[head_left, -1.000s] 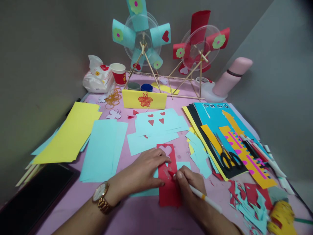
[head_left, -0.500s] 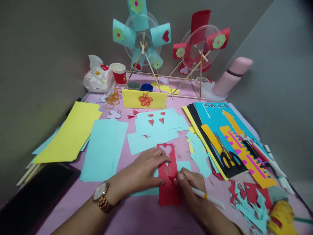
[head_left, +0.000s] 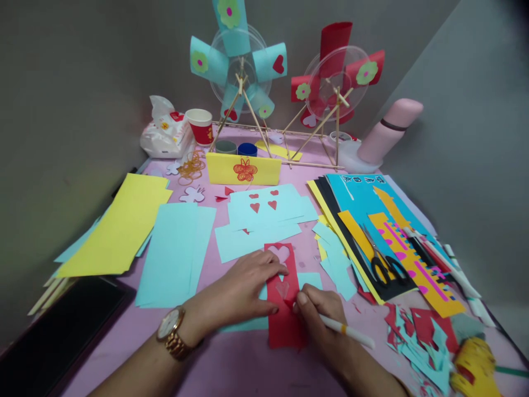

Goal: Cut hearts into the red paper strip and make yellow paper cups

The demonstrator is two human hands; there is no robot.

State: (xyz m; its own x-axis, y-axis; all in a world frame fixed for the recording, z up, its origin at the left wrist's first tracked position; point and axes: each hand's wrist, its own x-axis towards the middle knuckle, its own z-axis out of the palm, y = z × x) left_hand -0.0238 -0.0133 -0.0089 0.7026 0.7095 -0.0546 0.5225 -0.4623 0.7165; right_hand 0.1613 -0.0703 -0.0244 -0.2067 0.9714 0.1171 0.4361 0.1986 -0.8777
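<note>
A red paper strip (head_left: 285,325) lies on the pink table in front of me, with a heart-shaped hole near its top and a second heart outline lower down. My left hand (head_left: 239,292), with a gold watch at the wrist, lies flat on the strip's left edge with fingers spread and presses it down. My right hand (head_left: 320,320) is closed round a thin white craft knife (head_left: 347,330), its tip on the strip just below the second heart.
Light blue sheets (head_left: 176,251) and yellow sheets (head_left: 119,223) lie at left, with a dark tablet at the near left corner. Scissors (head_left: 384,264) rest on stacked coloured paper at right, scraps near right. Two paper windmills (head_left: 243,66), a cup and a pink flask (head_left: 388,132) stand at the back.
The right hand has shifted the knife slightly down and left along the heart outline. The left hand stays pressed on the strip.
</note>
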